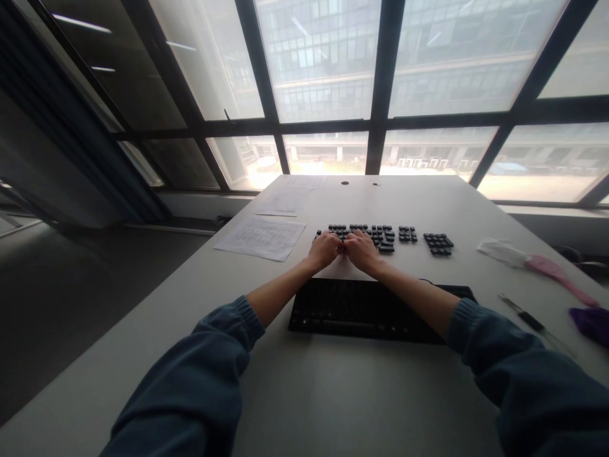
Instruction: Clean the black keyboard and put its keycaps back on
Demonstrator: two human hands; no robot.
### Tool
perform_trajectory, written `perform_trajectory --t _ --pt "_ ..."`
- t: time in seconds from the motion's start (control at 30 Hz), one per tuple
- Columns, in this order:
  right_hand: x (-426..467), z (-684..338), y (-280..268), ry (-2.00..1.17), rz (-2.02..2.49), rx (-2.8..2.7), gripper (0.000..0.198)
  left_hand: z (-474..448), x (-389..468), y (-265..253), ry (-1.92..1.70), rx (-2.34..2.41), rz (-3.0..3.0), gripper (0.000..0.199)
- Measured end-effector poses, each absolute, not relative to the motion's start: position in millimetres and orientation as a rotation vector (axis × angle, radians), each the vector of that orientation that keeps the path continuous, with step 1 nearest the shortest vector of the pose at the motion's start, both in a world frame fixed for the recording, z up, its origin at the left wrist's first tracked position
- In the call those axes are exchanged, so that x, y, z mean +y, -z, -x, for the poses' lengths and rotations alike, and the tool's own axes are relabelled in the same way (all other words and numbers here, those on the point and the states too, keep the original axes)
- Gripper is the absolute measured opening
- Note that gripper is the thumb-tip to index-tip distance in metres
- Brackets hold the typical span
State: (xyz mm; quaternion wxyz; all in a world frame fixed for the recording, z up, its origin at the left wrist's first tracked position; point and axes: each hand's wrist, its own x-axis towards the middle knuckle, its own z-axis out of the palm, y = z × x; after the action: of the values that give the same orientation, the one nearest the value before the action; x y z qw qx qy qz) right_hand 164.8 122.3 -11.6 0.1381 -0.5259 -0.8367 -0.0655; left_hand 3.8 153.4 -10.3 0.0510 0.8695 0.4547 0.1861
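Note:
My left hand [326, 248] and my right hand [361, 249] meet at the near edge of loose black keycaps [384, 236], laid out in keyboard order on the white table. Fingers of both hands are curled and pinched close together. A small dark spot shows between the fingertips, too small to name. Some of the keycaps are hidden behind my hands. Under my forearms lies a black keyboard base [361, 308], its upper right part covered by my right arm. Separate keycap groups [438, 244] sit to the right of my right hand.
Printed sheets [261, 237] lie on the left of the table [361, 393]. On the right are a keycap puller-like tool with wires [530, 320], a white and pink cloth-like item [547, 266] and a purple cloth [592, 324]. Large windows [323, 70] stand beyond the table.

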Motion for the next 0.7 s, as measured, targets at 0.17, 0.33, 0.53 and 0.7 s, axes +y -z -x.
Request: perform_trajectory --t 0.17,0.33,0.53,0.7 --pt "122.7 -163.7 11.4 0.18 1.464 -2.456 0.025 -1.2 157.9 10.6 -0.557 1.373 -2.602 0.015" --pt "114.6 -160.6 5.9 0.161 1.451 -2.431 0.023 7.4 155.3 8.7 -0.574 1.36 -2.496 0.016" --pt "68.5 -164.5 -7.2 -0.069 1.344 -2.234 0.012 30.4 125.6 -10.3 -0.691 1.385 -2.277 0.015" --pt "1.4 -178.5 -6.1 -0.485 1.106 -2.147 0.007 47.7 61.5 -26.6 -0.783 1.262 -2.033 0.019"
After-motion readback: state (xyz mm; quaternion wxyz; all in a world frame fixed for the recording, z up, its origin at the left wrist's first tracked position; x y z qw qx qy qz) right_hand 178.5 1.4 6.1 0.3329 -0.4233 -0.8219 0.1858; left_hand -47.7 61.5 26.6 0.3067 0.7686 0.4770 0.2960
